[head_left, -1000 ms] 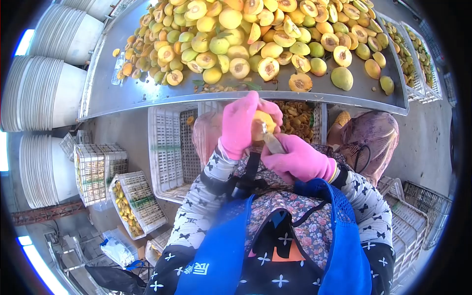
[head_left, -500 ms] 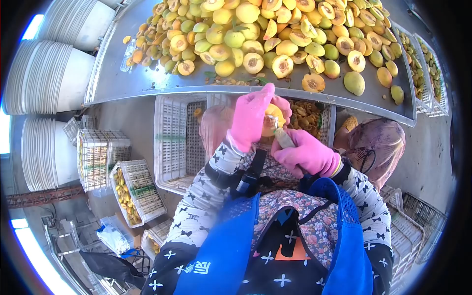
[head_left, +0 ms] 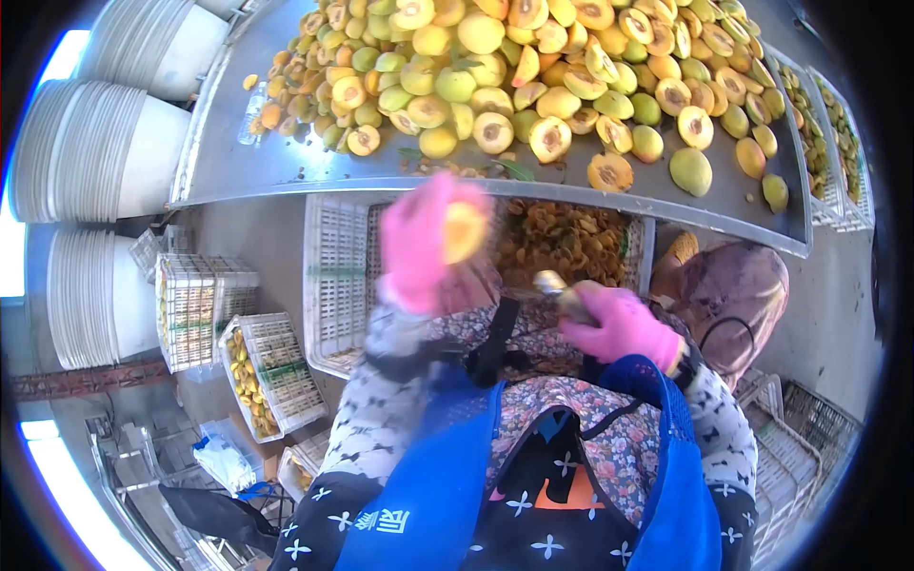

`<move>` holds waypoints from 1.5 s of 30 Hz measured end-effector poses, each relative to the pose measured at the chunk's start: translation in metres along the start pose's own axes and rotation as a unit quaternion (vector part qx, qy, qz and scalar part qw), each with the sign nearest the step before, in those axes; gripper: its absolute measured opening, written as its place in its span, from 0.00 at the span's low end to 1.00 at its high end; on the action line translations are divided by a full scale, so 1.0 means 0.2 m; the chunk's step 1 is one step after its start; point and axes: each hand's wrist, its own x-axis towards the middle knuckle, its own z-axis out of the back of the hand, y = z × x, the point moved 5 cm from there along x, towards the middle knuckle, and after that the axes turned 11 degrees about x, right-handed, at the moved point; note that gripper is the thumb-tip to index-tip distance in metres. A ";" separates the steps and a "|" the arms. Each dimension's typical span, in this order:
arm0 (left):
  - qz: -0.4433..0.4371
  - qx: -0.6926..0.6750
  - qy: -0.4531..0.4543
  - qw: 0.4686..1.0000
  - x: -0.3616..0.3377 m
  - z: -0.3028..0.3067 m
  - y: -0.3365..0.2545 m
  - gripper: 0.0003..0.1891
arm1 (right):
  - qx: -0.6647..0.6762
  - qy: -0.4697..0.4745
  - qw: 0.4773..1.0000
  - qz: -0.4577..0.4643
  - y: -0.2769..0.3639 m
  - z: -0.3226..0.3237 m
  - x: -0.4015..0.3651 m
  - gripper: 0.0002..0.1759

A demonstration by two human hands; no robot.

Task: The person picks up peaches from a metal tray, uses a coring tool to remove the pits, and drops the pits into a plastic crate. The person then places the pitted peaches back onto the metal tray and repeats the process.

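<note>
From the head view, we look down on two pink-gloved hands, apart from each other, in front of a metal table (head_left: 228, 162). On the left, our left hand (head_left: 411, 247) is clamped on a fruit half (head_left: 465, 233), held up at the table's near edge, above the crates. On the right and a little nearer to us, our right hand (head_left: 624, 328) is closed around the handle of a small tool (head_left: 571, 303). The tool slants, its bright tip toward the far left, so the fruit half lies to the left of the tip and slightly farther off, not touching it. The left hand is the nearer one to the fruit, having it in its fingers. The fruit half looks orange-yellow and rounded, its paler side turned right; it is blurred, and we cannot tell whether a stone sits in it. Beyond the tool is a heap of brown-orange scraps (head_left: 562, 243); a white crate (head_left: 335, 238) stands to the left. On the table, a pile of cut fruit (head_left: 457, 84) spreads farther away.
</note>
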 end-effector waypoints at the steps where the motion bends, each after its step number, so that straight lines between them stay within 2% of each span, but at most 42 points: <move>1: 0.154 -0.010 -0.021 0.988 -0.04 0.19 0.07 0.18 | -0.070 -0.012 0.997 -0.005 -0.04 0.05 -0.01 0.15; 2: 0.111 0.165 -0.013 0.980 -0.03 0.38 0.16 0.19 | -0.139 -0.029 0.990 -0.012 -0.09 0.10 -0.03 0.16; 3: 0.070 0.339 -0.019 0.938 -0.02 0.57 0.26 0.22 | -0.203 -0.062 0.977 0.031 -0.13 0.12 -0.04 0.15; 6: 0.031 0.272 -0.016 0.962 0.15 0.48 0.21 0.30 | -0.277 -0.077 0.957 0.027 -0.16 0.14 0.02 0.15; 8: 0.131 0.247 -0.050 0.959 0.34 0.38 0.49 0.38 | -0.278 -0.110 0.954 0.019 -0.17 0.19 0.07 0.15; 10: 0.189 0.257 -0.004 0.948 0.49 0.20 0.51 0.39 | -0.281 -0.179 0.943 0.005 -0.17 0.29 0.08 0.15; 11: 0.211 0.334 0.060 0.916 0.54 0.13 0.49 0.37 | -0.287 -0.231 0.929 0.031 -0.10 0.34 0.05 0.15; 12: 0.232 0.410 0.122 0.874 0.57 0.08 0.48 0.36 | -0.272 -0.202 0.940 0.039 -0.05 0.36 0.02 0.15; 13: 0.236 0.459 0.115 0.849 0.62 0.07 0.58 0.32 | -0.254 -0.171 0.951 0.047 -0.01 0.37 -0.02 0.14; 14: 0.222 0.432 0.099 0.868 0.62 0.07 0.56 0.32 | -0.235 -0.138 0.961 0.056 0.04 0.37 -0.05 0.14; 15: 0.210 0.407 0.080 0.886 0.58 0.08 0.55 0.33 | -0.216 -0.082 0.973 -0.002 0.06 0.35 -0.08 0.13; 16: 0.197 0.382 0.059 0.901 0.56 0.11 0.53 0.33 | -0.191 -0.090 0.977 0.022 0.07 0.33 -0.09 0.13; 17: 0.151 0.293 0.030 0.944 0.56 0.17 0.73 0.34 | -0.165 -0.099 0.980 0.047 0.08 0.31 -0.10 0.13; 18: 0.154 0.124 0.045 0.979 0.49 0.17 0.58 0.31 | -0.138 -0.112 0.981 0.073 0.08 0.29 -0.10 0.14; 19: 0.153 -0.048 0.063 0.985 0.38 0.16 0.37 0.28 | -0.118 -0.133 0.978 0.110 0.10 0.27 -0.09 0.18; 20: 0.113 -0.212 0.119 0.964 0.31 0.11 0.24 0.28 | -0.105 -0.154 0.972 0.140 0.13 0.26 -0.07 0.18; 21: 0.070 -0.369 0.167 0.911 0.24 0.05 0.12 0.28 | -0.091 -0.171 0.966 0.170 0.18 0.23 -0.05 0.19; 24: 0.205 -0.544 0.125 0.804 0.08 -0.12 -0.08 0.26 | -0.092 -0.214 0.940 0.250 0.29 0.15 0.02 0.21; 27: 0.200 -0.560 0.116 0.796 0.01 -0.29 -0.13 0.20 | -0.143 -0.238 0.915 0.292 0.35 0.12 0.06 0.21; 30: 0.171 -0.504 0.114 0.839 -0.02 -0.36 -0.15 0.23 | -0.224 -0.246 0.910 0.249 0.36 0.12 0.08 0.19; 34: 0.165 -0.534 0.116 0.821 -0.02 -0.42 -0.15 0.16 | -0.322 -0.258 0.881 0.233 0.35 0.12 0.08 0.17; 37: 0.186 -0.502 0.079 0.841 -0.04 -0.43 -0.16 0.14 | -0.340 -0.240 0.886 0.204 0.33 0.11 0.09 0.16; 40: 0.163 -0.477 0.077 0.860 -0.06 -0.43 -0.16 0.12 | -0.345 -0.226 0.888 0.201 0.27 0.09 0.10 0.14; 45: 0.150 -0.429 0.032 0.890 -0.06 -0.42 -0.15 0.12 | -0.196 -0.182 0.947 0.177 0.20 0.04 0.13 0.14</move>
